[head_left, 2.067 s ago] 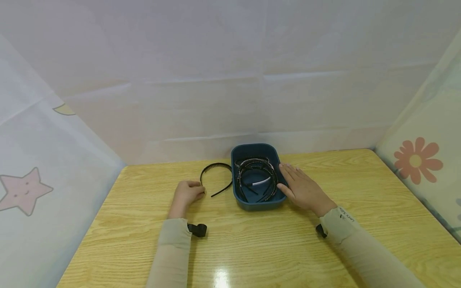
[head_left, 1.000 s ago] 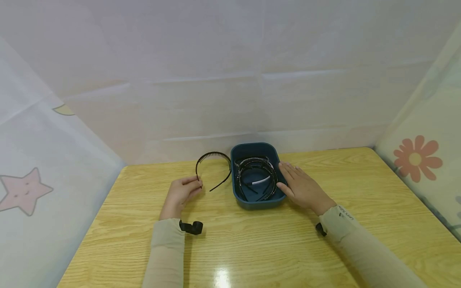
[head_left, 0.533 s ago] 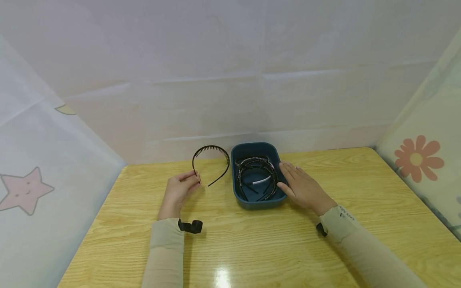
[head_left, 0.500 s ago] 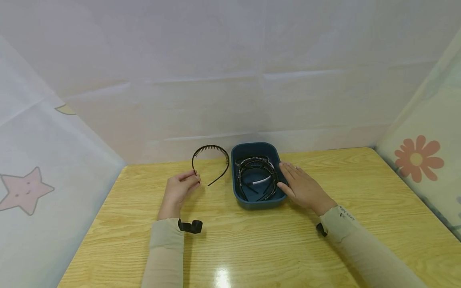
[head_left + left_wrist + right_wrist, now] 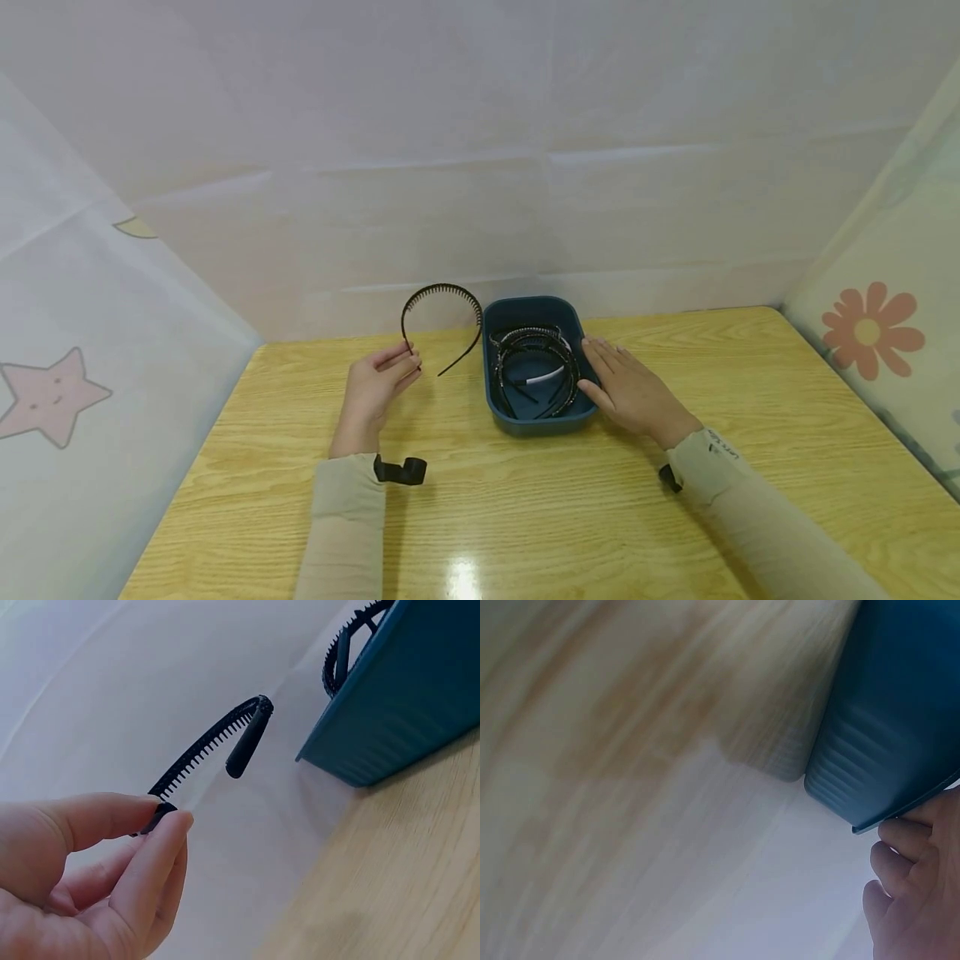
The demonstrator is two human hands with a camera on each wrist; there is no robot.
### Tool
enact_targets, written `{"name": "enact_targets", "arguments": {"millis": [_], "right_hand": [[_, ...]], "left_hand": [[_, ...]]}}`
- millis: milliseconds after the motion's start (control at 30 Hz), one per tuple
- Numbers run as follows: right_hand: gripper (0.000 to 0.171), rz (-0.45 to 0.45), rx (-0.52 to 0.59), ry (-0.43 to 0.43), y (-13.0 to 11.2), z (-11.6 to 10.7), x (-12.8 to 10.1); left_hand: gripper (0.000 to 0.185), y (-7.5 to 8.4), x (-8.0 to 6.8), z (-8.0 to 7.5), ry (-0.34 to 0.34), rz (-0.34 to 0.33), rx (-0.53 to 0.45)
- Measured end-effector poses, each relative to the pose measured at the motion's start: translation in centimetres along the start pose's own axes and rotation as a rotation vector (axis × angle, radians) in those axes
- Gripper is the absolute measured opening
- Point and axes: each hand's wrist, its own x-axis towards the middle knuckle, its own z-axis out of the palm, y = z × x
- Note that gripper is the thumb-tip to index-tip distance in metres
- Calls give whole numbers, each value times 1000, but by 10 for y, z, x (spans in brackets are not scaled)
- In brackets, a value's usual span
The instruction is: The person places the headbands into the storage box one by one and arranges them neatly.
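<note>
Headband [image 5: 442,310], thin, light and springy by the look of it, is being pinched at one tip by the left hand [image 5: 372,393] above the table [image 5: 525,500], beside the blue bin [image 5: 534,421], which is being steadied by the flat right hand [image 5: 633,396].

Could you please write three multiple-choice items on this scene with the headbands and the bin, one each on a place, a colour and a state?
1. Where is the right hand?
A. against the bin's right side
B. inside the bin
C. on the table's left edge

2. What colour is the bin?
A. red
B. dark blue
C. white

3. How is the toothed headband held?
A. flat on the table
B. pinched in the air by the left hand
C. lying in the bin

Answers: 1 A, its fingers lie along the rim; 2 B, the walls show it; 3 B, fingertips pinch one end.
</note>
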Motion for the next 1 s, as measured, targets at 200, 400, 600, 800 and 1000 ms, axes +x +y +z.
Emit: {"name": "enact_targets", "arguments": {"millis": [200, 400, 600, 800, 1000], "right_hand": [[71, -9, 2, 19, 0, 0, -1], [70, -11, 4, 23, 1, 0, -2], [70, -13, -3, 23, 1, 1, -2], [71, -2, 9, 7, 1, 1, -1], [72, 8, 8, -13, 3, 3, 0]], "left_hand": [[47, 3, -2, 11, -41, 11, -52], [43, 4, -6, 23, -65, 33, -92], [45, 1, -8, 37, -102, 40, -131], [45, -4, -8, 52, -118, 21, -151], [43, -11, -9, 63, -139, 20, -162]]}}
